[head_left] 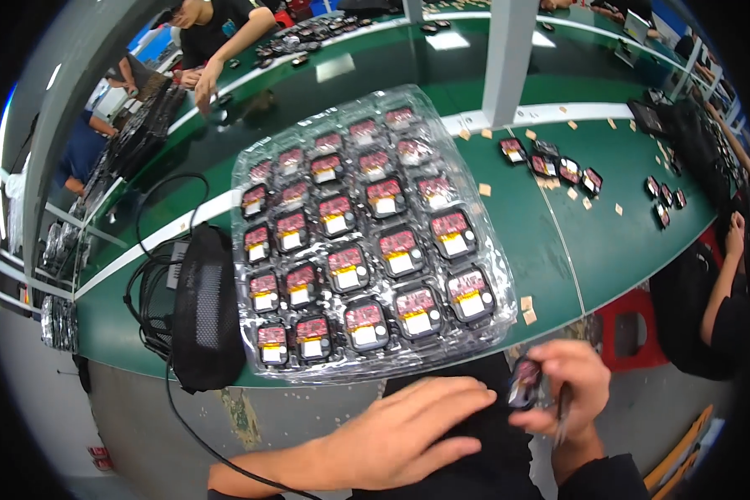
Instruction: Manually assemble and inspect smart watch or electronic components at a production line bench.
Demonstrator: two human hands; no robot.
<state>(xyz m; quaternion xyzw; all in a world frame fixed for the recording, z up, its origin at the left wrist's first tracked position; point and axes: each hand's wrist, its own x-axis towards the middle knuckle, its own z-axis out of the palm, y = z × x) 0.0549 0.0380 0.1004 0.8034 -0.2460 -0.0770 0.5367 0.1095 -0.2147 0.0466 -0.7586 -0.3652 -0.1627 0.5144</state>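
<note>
**One electronic module point(524, 383) in my fingers, a well-stocked blister tray point(500, 312) before me**

I pinch the module between the thumb and fingers of my right hand point(582, 379), just off the near right corner of the tray. Something thin point(563, 412) sticks down from the same hand, too blurred to name. My left hand point(404, 429) is empty, fingers extended, tips just beside the module; I can't tell whether they touch it.

I'd judge the work well along: seated modules point(347, 268), red boards up, fill the near pockets. Toward the far end some look duller, perhaps under clear plastic in a lower layer, so a few pockets may be left; I can't be sure. Mine isn't in a pocket, and two loose clusters, one nearer point(545, 165) and one farther right point(662, 200), lie on the green table point(600, 250).

Tan squares point(527, 310) are scattered about. A black mesh case point(208, 308) crowds the tray's left side, and a black cable point(193, 429) crosses my left forearm point(296, 462), where it could snag. A grey post point(508, 62) stands beyond the tray; across the table, a co-worker's hand point(207, 83) is busy.
</note>
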